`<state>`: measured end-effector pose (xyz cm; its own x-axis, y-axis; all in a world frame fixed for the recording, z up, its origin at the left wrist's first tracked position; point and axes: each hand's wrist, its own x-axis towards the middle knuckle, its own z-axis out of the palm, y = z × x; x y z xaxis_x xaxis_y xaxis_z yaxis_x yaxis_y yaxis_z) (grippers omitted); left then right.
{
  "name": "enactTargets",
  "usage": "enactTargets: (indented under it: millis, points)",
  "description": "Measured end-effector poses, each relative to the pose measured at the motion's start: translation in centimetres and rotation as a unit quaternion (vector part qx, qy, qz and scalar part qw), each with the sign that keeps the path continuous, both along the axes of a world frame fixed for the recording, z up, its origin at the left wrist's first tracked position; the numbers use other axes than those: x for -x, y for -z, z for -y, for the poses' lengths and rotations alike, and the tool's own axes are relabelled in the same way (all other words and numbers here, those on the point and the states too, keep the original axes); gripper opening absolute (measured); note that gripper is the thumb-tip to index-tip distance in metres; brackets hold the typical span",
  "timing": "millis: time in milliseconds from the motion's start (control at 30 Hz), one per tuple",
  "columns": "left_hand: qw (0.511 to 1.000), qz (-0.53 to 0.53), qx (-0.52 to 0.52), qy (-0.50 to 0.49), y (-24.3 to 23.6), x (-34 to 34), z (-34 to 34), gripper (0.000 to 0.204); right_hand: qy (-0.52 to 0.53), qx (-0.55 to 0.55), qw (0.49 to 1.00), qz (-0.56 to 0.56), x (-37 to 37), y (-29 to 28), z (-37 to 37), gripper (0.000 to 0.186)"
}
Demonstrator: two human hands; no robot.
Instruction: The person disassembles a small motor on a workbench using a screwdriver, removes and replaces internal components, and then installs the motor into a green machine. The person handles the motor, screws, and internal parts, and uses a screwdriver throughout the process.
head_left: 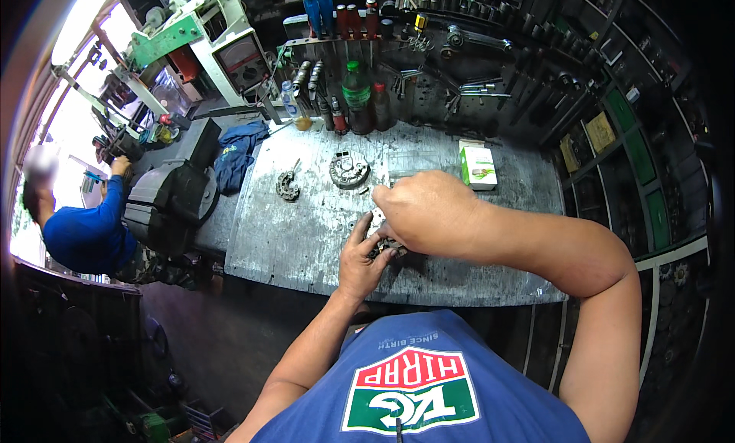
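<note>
On the worn metal tabletop, my left hand grips a small metal assembly from the near side, fingers curled round it. My right hand is closed above that piece, covering much of it; whatever its pinched fingers hold is too hidden to name. Just beyond my hands lies a round silver metal part with a dark block on it. A smaller curved metal component lies to the left. A white and green box stands at the back right.
A co-worker in blue works at the far left beside dark machinery. A blue cloth lies by the table's left edge. Bottles and tools line the back. Wrenches hang above; shelving runs along the right.
</note>
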<state>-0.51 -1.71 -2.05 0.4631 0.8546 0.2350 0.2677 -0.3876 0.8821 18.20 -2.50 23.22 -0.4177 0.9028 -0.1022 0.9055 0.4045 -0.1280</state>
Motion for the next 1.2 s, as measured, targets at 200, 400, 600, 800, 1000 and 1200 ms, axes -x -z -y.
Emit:
enactTargets:
  millis: [200,400,600,800,1000,1200]
  points:
    - [0.995,-0.07,-0.069,-0.034,-1.1,0.0,0.7,0.058,0.031,-0.002,0.999,-0.024,-1.1,0.3,-0.5,0.033]
    - [0.997,-0.004,-0.009,-0.072,-0.7,-0.4,0.9,0.095,-0.016,0.004,0.998,-0.067,-1.1,0.0,-0.9,0.031]
    - [0.997,-0.017,-0.049,-0.058,-0.2,-0.4,0.7,0.067,0.053,0.065,0.996,0.017,-0.5,0.2,-0.8,0.03]
    - [0.998,-0.012,-0.037,-0.05,-0.3,-0.3,0.8,0.058,-0.072,-0.032,0.988,-0.132,-0.6,0.4,-1.7,0.034]
    - [0.996,-0.009,0.034,-0.076,-0.6,-0.4,0.8,0.096,0.037,0.04,0.998,-0.009,-0.7,0.2,-1.4,0.027]
    - [0.997,-0.018,0.001,-0.08,-0.8,-0.4,0.7,0.106,0.007,0.016,1.0,0.02,-0.1,-0.2,-1.5,0.025]
